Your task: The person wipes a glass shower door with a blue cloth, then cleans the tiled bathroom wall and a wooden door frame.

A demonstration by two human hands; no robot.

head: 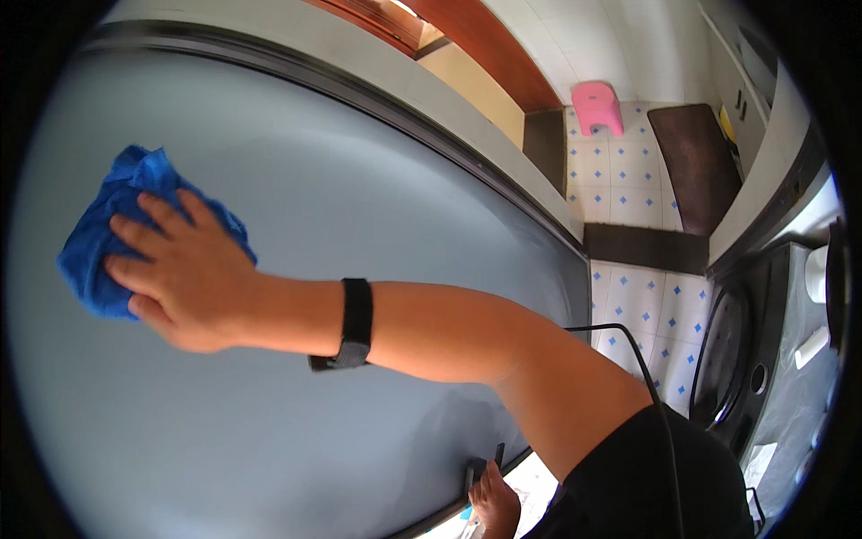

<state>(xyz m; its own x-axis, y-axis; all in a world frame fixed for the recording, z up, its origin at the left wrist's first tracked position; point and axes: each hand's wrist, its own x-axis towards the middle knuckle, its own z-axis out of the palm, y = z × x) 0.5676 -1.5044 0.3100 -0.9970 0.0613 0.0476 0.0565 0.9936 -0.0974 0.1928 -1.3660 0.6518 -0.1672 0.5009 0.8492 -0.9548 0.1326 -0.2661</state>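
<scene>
With fingers spread, my right hand [195, 276] presses a crumpled blue cloth [87, 276] flat against a smooth grey door panel [303, 222]. The cloth sticks out past the fingertips and above the hand. A black strap [357, 320] circles my right wrist. Lower in the picture, my left hand [497, 500] is closed around a dark door handle [473, 475] at the panel's edge. Part of that hand is cut off by the bottom of the picture. My right arm crosses in front of the panel and hides part of it.
A dark frame rail [323, 87] borders the panel. Beyond it, a pink plastic stool [597, 108] and a brown mat [697, 165] rest on tiled floor [623, 293]. A black cable [640, 360] hangs near my right arm. A dark washing machine [731, 350] stands at right.
</scene>
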